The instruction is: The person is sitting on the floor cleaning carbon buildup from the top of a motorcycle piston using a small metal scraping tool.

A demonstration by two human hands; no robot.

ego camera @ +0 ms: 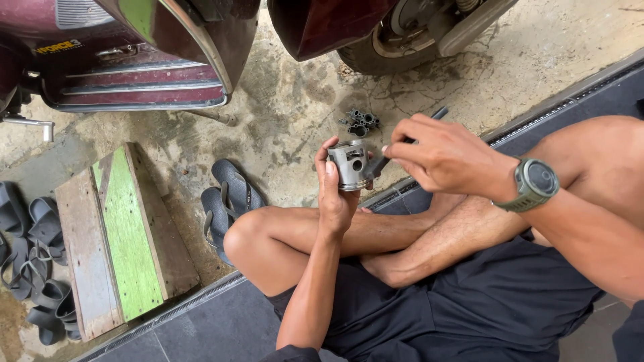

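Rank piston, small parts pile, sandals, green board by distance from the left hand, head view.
From the left hand:
1. Piston, held in its fingers.
2. Small parts pile, on the concrete just beyond the piston.
3. Sandals, on the ground to the hand's left.
4. Green board, farther left, past the sandals.

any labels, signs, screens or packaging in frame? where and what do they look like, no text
Decal: on the maroon scooter body, top left; small strip of yellow lettering.
Watch face: on the wrist of the right hand; round, dark, grey-green case and strap, nothing legible.
No packages or signs.
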